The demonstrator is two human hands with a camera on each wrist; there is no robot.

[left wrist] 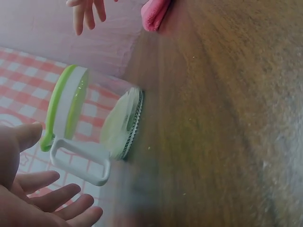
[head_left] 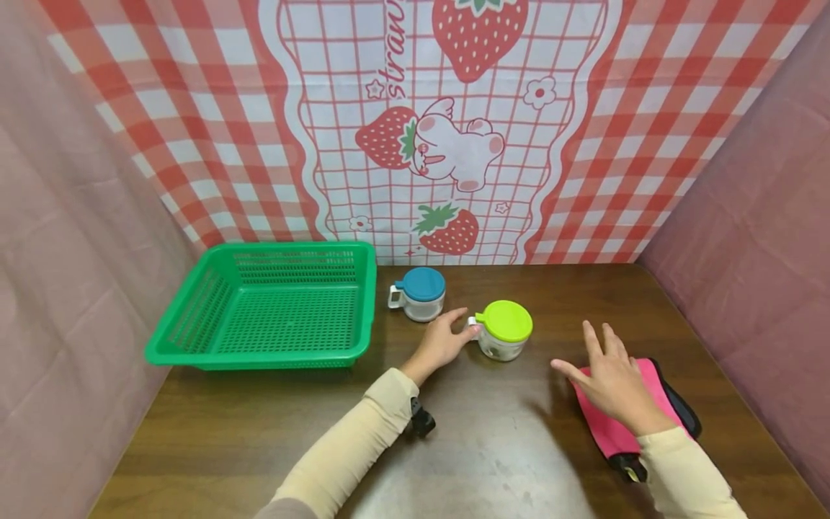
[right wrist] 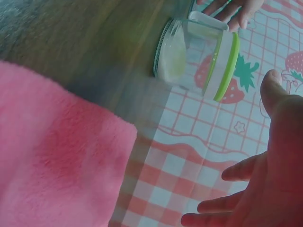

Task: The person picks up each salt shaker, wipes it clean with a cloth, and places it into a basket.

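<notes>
A clear glass condiment jar with a lime-green lid (head_left: 508, 321) and white handle (left wrist: 80, 161) stands upright on the table. Beside that handle is my left hand (head_left: 442, 342), its thumb near the lid's tab and its fingers spread; the left wrist view shows a gap between fingers and handle. A second jar, with a blue lid (head_left: 424, 285), stands just behind my left hand. My right hand (head_left: 612, 382) hovers with spread fingers over a folded pink cloth (right wrist: 61, 146) with black edging, holding nothing.
A green plastic basket (head_left: 369, 303) with slotted walls stands at the left of the brown wooden table (head_left: 259, 440). Behind the table hangs a red-and-white checked strawberry curtain (head_left: 337, 144). Pink fabric (head_left: 752, 202) walls in both sides.
</notes>
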